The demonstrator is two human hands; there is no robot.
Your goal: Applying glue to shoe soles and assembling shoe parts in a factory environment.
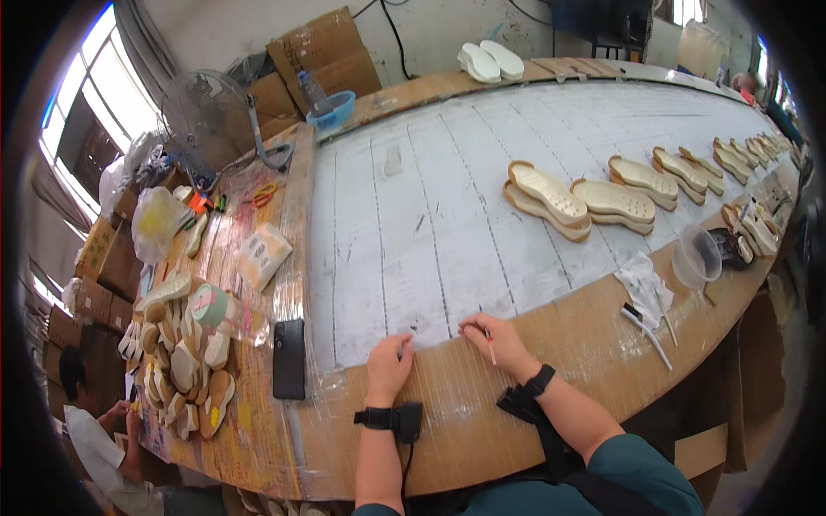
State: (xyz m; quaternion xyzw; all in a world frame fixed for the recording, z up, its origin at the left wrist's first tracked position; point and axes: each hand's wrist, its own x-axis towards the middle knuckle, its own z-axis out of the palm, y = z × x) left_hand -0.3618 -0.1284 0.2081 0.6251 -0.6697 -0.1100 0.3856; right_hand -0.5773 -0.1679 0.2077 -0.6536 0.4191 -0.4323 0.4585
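At the near edge of the table, my right hand (503, 344) is closed around a slim pen-like tool (491, 349). A reddish-white part of it shows by the fingers, and a dark tip pokes out above them. My left hand (390, 370) rests to its left, fingers curled together; whether a small dark thing sits in them is too small to tell. Both hands are over the seam between the white marked sheet (391, 284) and the brown cardboard edge (447, 404). Cream and tan shoe soles (546, 193) lie in pairs farther right on the sheet.
Left of the hands are a black phone (289, 359), a white packet (263, 256), a clear jar with a green lid (211, 305) and a heap of soles (185, 365). At right lie a white cloth (644, 288) and a clear tub (695, 258). A person (103, 439) sits lower left.
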